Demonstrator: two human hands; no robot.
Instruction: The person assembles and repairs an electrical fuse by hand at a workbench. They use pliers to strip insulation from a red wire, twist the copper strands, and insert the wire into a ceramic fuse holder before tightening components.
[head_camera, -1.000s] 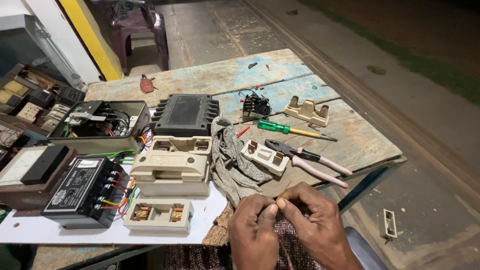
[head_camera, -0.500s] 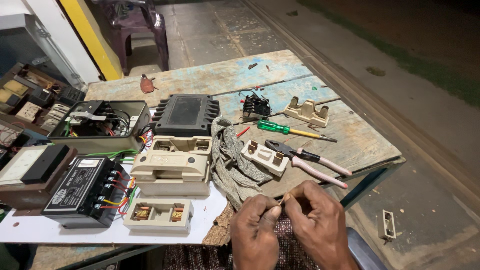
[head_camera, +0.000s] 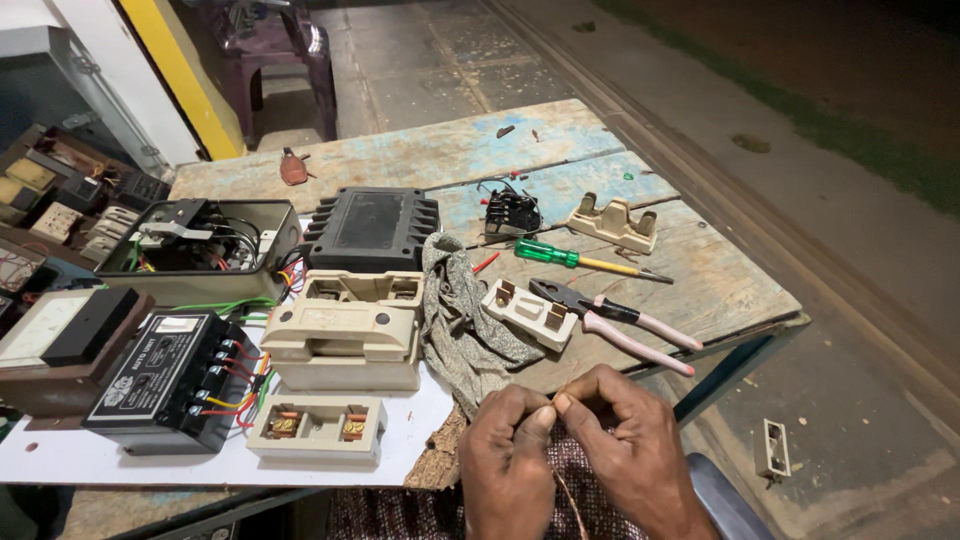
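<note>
Outdoors at night, paving stretches away beyond a weathered wooden table with flaking blue paint. On its near left part I see a white board carrying the bulkier gear: an open metal box full of wiring, a black finned housing, a cream fuse block, a black unit with coloured wires, and a cream terminal base with copper contacts. A grey rag lies crumpled beside the fuse block. To the right of it sit a small white fuse carrier, pink-handled pliers and a green-handled screwdriver, with a beige bracket and a small black part farther back.

At the near edge of the table, over my lap, my left hand and right hand meet fingertip to fingertip. Both are pinched shut on a thin copper wire, which runs down from between my fingers toward the bottom of the view. How far it goes I cannot tell.
</note>
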